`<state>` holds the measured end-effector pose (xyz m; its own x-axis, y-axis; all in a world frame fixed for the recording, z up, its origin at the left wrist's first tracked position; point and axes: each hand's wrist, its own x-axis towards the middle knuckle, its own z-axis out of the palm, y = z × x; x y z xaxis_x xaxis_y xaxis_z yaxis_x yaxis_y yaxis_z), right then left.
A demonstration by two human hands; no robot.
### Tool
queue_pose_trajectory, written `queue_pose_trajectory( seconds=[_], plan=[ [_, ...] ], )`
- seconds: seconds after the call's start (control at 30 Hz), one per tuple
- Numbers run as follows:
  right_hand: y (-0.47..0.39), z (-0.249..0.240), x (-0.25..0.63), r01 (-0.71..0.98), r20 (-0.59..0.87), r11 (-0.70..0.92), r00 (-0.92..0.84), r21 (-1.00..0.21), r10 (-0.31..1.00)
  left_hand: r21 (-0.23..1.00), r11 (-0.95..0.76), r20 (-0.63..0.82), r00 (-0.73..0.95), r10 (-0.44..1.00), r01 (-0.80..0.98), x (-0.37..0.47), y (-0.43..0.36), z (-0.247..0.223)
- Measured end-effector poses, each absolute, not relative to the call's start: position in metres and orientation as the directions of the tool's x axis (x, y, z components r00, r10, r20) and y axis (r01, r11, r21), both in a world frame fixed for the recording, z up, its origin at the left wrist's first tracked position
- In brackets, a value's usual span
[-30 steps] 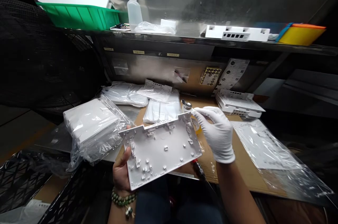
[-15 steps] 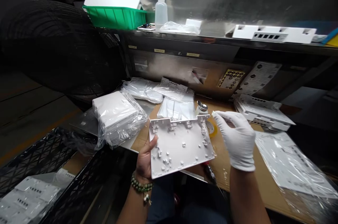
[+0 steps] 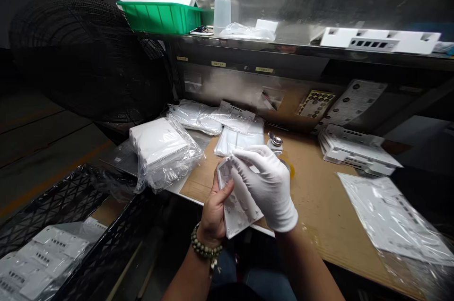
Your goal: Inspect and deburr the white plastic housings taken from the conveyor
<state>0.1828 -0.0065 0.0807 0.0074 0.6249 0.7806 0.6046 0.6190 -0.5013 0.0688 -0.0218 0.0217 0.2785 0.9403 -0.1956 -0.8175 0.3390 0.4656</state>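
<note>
My bare left hand (image 3: 215,209) grips the left edge of a white plastic housing (image 3: 236,209), thumb over its inner face. Small posts and clips stand on that face, and the housing is tilted up above the bench's front edge. My right hand (image 3: 267,180), in a white glove, is at the housing's upper edge with thumb and fingertips pinched together. Whether anything small sits in that pinch is hidden by the glove, which also covers much of the housing's right part.
Bagged white panels (image 3: 159,145) lie at the left of the cardboard-covered bench (image 3: 315,197). White housings (image 3: 358,150) are stacked at the right, near a bagged panel (image 3: 390,216). A metal-lidded bottle (image 3: 275,141) stands behind my right hand. A black crate (image 3: 117,225) is at lower left.
My right hand has moved left from beside the housing to its upper edge. My left hand has turned the housing, so its face now shows narrower and steeper.
</note>
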Motion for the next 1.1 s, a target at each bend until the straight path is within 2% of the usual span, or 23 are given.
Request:
queue_pose_trajectory(
  seconds=[0.2, 0.3, 0.4, 0.47, 0.53, 0.6, 0.67, 0.77, 0.97, 1.1],
  plan=[
    [0.002, 0.078, 0.190, 0.632, 0.765, 0.611, -0.043, -0.477, 0.642, 0.465, 0.367, -0.170, 0.325, 0.930, -0.806, 0.061, -0.016, 0.015],
    [0.007, 0.077, 0.221, 0.704, 0.742, 0.489, 0.080, -0.514, 0.665, 0.412, 0.460, -0.159, 0.435, 0.886, -0.786, 0.049, -0.009, 0.015],
    [0.011, 0.066, 0.273, 0.765, 0.691, 0.238, 0.343, -0.598, 0.637, 0.386, 0.525, -0.086, 0.537, 0.839, -0.759, 0.033, -0.001, 0.015],
    [0.015, 0.051, 0.308, 0.767, 0.598, -0.020, 0.517, -0.642, 0.613, 0.388, 0.537, -0.053, 0.564, 0.824, -0.749, 0.022, 0.001, 0.017],
    [0.020, 0.033, 0.333, 0.722, 0.413, -0.270, 0.615, -0.636, 0.671, 0.397, 0.529, -0.037, 0.563, 0.826, -0.750, 0.015, 0.002, 0.017],
    [0.024, 0.017, 0.344, 0.719, 0.227, -0.414, 0.612, -0.558, 0.757, 0.405, 0.509, -0.033, 0.544, 0.839, -0.760, 0.012, 0.002, 0.018],
    [0.027, 0.005, 0.341, 0.769, 0.094, -0.452, 0.545, -0.452, 0.833, 0.411, 0.492, -0.028, 0.529, 0.848, -0.767, 0.011, 0.001, 0.019],
    [0.029, -0.002, 0.323, 0.835, 0.004, -0.422, 0.453, -0.352, 0.892, 0.427, 0.487, -0.019, 0.530, 0.848, -0.762, 0.012, -0.001, 0.021],
    [0.033, -0.010, 0.309, 0.853, 0.024, -0.410, 0.441, -0.322, 0.897, 0.440, 0.484, -0.041, 0.521, 0.853, -0.757, 0.009, -0.001, 0.017],
    [0.031, -0.017, 0.322, 0.834, 0.060, -0.430, 0.477, -0.345, 0.877, 0.405, 0.496, -0.051, 0.523, 0.851, -0.768, 0.006, 0.001, 0.011]
  ],
)
